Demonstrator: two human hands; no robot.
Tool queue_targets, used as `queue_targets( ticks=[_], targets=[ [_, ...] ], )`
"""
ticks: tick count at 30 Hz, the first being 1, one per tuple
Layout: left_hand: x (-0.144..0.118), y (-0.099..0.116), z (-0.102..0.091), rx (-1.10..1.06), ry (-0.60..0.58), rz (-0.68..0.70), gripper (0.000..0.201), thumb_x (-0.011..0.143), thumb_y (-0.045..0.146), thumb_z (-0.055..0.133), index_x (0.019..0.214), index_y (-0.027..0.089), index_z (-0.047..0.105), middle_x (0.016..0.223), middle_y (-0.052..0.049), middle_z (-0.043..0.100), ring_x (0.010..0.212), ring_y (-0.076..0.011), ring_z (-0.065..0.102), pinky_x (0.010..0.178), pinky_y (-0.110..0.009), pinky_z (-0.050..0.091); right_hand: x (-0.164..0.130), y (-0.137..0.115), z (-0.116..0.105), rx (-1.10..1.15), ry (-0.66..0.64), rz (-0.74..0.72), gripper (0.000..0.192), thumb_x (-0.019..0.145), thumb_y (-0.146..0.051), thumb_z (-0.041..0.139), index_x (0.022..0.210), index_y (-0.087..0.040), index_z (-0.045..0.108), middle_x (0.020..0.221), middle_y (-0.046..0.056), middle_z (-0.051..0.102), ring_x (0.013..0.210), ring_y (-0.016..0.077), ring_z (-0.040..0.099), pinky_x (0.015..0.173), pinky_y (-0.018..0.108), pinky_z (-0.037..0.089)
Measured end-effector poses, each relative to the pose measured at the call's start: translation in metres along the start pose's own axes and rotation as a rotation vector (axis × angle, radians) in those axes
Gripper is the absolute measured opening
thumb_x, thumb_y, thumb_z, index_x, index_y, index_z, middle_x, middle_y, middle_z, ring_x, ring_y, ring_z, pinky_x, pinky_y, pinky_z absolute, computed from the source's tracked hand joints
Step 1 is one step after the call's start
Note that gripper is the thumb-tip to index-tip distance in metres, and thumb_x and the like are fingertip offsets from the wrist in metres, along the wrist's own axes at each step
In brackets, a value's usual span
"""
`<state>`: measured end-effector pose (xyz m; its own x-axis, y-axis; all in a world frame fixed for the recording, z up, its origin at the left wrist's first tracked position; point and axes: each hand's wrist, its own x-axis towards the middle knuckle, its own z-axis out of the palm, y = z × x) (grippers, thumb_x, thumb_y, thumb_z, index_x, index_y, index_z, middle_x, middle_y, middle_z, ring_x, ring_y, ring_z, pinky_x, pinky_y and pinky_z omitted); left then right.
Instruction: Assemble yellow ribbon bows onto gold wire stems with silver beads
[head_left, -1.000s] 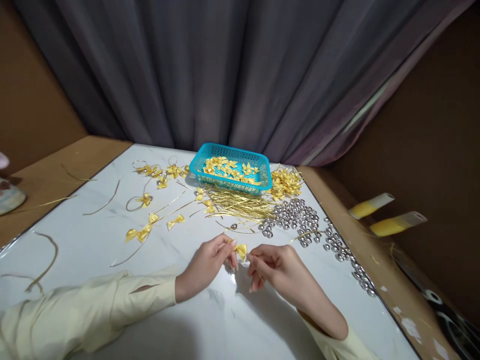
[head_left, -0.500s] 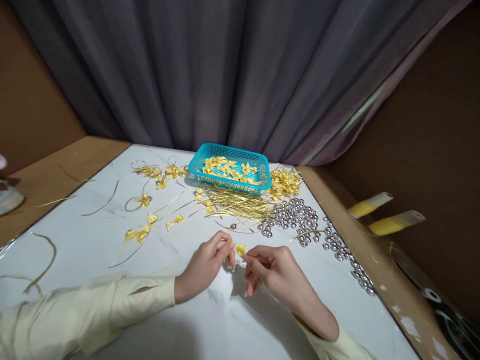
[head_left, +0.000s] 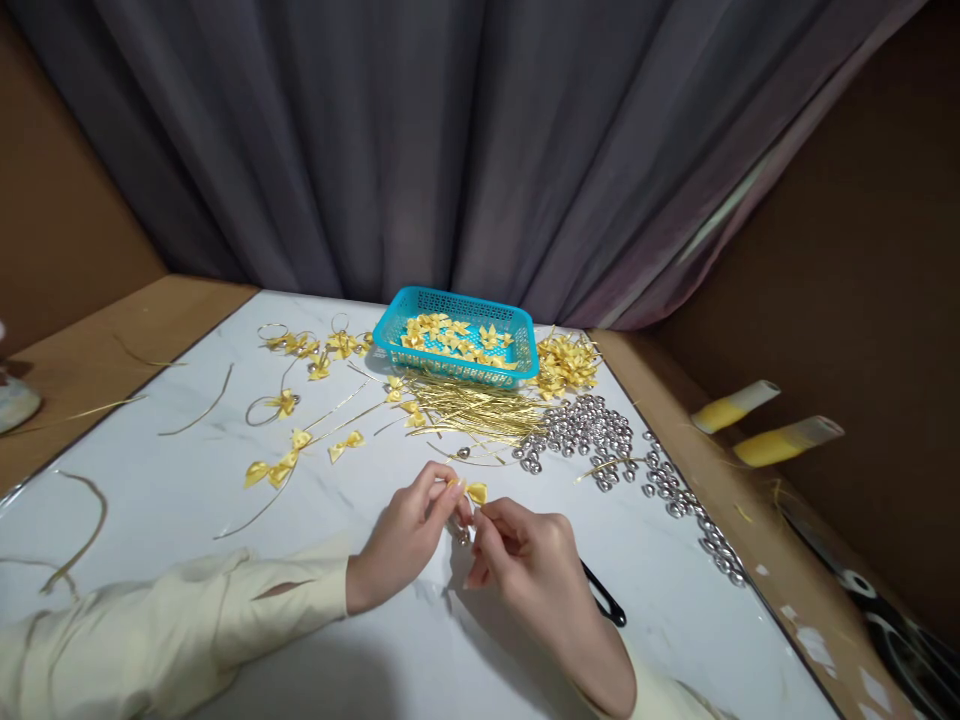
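- Our left hand (head_left: 416, 520) pinches a yellow bow (head_left: 477, 492) between thumb and fingers, at the lower centre of the frame.
- Our right hand (head_left: 536, 560) has thumb and forefinger pressed together at the bow's lower right; whether they grip ribbon or a thin cord we cannot tell.
- A silver piece (head_left: 463, 538) shows just below our left fingertips; we cannot make out whether it is fastened on.
- We judge this bow unfinished, since both hands are busy at it.
- Left of centre on the table (head_left: 187, 480), a bow with a cord loop (head_left: 285, 403) looks done to us, as do the looped bows (head_left: 343, 343) farther back.
- Much seems left: we see loose bows inside the blue basket (head_left: 459, 303) at centre, a bow heap (head_left: 566, 365) to its right, gold cords (head_left: 480, 410) in front of it and silver pieces (head_left: 589, 428) spread at right of centre.
- Judging by those supplies, we are nearer the start than the end.
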<state>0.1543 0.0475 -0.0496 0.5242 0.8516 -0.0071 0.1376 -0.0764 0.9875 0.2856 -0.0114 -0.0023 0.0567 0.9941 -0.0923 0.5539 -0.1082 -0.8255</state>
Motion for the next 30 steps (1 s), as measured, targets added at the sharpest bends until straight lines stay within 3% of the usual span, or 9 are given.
queue_targets(
  ticks=[15, 30],
  targets=[
    [0.002, -0.002, 0.001, -0.022, -0.005, 0.013, 0.016, 0.091, 0.036, 0.039, 0.087, 0.021, 0.042, 0.067, 0.003, 0.06, 0.068, -0.0143, 0.059, 0.066, -0.024, 0.043, -0.001, -0.002, -0.003, 0.05, -0.006, 0.03, 0.03, 0.087, -0.032, 0.039, 0.065, -0.018, 0.055, 0.049, 0.003, 0.065, 0.046, 0.0158, 0.063, 0.05, 0.022, 0.045],
    [-0.002, 0.001, 0.001, 0.071, -0.006, 0.044, 0.013, 0.091, 0.034, 0.038, 0.087, 0.022, 0.041, 0.073, 0.001, 0.067, 0.067, -0.0145, 0.062, 0.061, -0.023, 0.043, -0.004, 0.004, 0.008, 0.022, 0.067, -0.01, 0.029, 0.089, -0.031, 0.04, 0.066, -0.019, 0.053, 0.052, 0.002, 0.066, 0.048, 0.0145, 0.063, 0.051, 0.021, 0.044]
  ],
)
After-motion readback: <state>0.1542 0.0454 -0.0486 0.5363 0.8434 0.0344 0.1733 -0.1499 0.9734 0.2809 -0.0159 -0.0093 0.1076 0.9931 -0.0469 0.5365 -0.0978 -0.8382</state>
